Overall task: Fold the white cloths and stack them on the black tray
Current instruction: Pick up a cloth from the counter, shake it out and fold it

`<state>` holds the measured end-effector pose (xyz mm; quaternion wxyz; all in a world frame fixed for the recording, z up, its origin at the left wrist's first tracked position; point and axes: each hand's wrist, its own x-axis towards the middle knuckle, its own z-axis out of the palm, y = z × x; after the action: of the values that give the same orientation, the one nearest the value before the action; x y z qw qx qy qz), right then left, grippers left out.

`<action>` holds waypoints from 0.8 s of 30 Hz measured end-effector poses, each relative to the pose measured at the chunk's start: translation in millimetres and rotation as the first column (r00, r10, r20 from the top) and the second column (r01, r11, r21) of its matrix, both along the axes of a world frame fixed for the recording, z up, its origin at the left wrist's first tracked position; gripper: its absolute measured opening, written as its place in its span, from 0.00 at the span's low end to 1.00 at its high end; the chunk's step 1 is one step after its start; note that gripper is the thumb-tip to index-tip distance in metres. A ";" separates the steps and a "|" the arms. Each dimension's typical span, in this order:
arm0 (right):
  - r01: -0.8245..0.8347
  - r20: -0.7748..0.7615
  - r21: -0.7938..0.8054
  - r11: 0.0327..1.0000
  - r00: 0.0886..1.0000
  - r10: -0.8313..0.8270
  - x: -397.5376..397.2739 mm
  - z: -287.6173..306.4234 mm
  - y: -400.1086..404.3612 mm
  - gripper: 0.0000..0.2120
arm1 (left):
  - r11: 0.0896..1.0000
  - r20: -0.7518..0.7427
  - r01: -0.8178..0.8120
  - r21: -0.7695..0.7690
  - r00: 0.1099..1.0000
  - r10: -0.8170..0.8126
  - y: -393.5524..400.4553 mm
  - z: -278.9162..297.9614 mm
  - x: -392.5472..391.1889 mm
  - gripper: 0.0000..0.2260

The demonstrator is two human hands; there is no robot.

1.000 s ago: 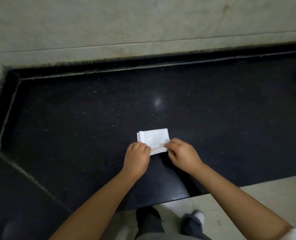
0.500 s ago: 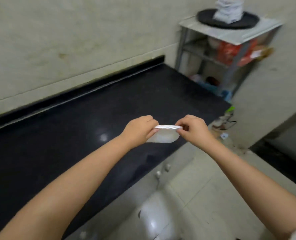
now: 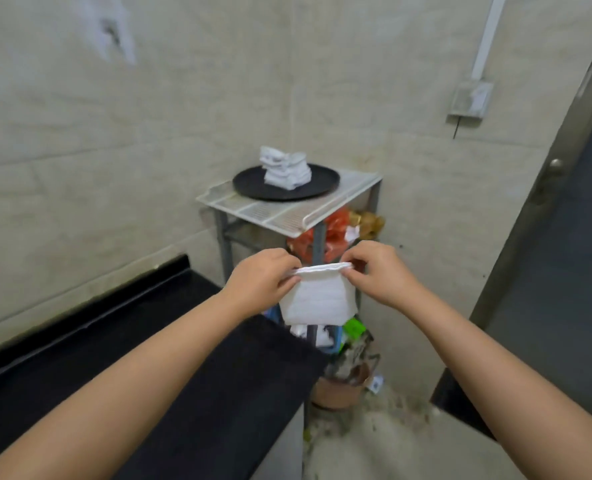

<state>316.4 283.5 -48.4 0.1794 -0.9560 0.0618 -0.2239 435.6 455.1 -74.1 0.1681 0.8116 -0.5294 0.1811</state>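
A folded white cloth (image 3: pixel 317 301) hangs in the air in front of me, held by its top edge. My left hand (image 3: pixel 261 280) pinches its left corner and my right hand (image 3: pixel 377 273) pinches its right corner. Beyond and above the hands, a round black tray (image 3: pixel 249 185) sits on top of a white wire rack (image 3: pixel 280 216). A stack of folded white cloths (image 3: pixel 286 171) stands in the middle of the tray, its top cloths loose and crumpled.
The black counter (image 3: pixel 149 375) runs along the wall at lower left and ends beside the rack. Red and orange bags (image 3: pixel 336 230) fill the rack's lower shelf. A clay pot (image 3: pixel 339 389) and clutter lie on the floor. A grey door (image 3: pixel 564 271) stands at right.
Both hands lifted the folded cloth off the counter. The view swung right from the counter to the rack, and the tray now lies straight ahead and closer.
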 end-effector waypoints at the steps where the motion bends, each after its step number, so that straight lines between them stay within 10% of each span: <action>1: -0.002 0.007 -0.023 1.000 1.000 0.003 18.3 5.1 -17.3 0.06 | 1.000 0.003 -0.017 -0.007 1.000 0.017 -18.3 7.2 16.5 0.15; 16: -0.159 -0.039 0.013 0.987 0.986 0.160 294.0 93.8 -209.9 0.08 | 0.898 -0.045 -0.427 0.109 0.900 0.433 -198.7 105.5 238.4 0.12; 24: -0.400 0.198 0.152 0.904 0.908 0.369 464.2 139.1 -267.8 0.08 | 0.597 -0.305 -0.758 -0.263 0.653 0.693 -269.2 154.5 340.7 0.08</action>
<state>780.6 15.7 90.7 0.3148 -0.9060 -0.1224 -0.2553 776.3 185.9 80.5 0.2732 0.9219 -0.0917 0.2591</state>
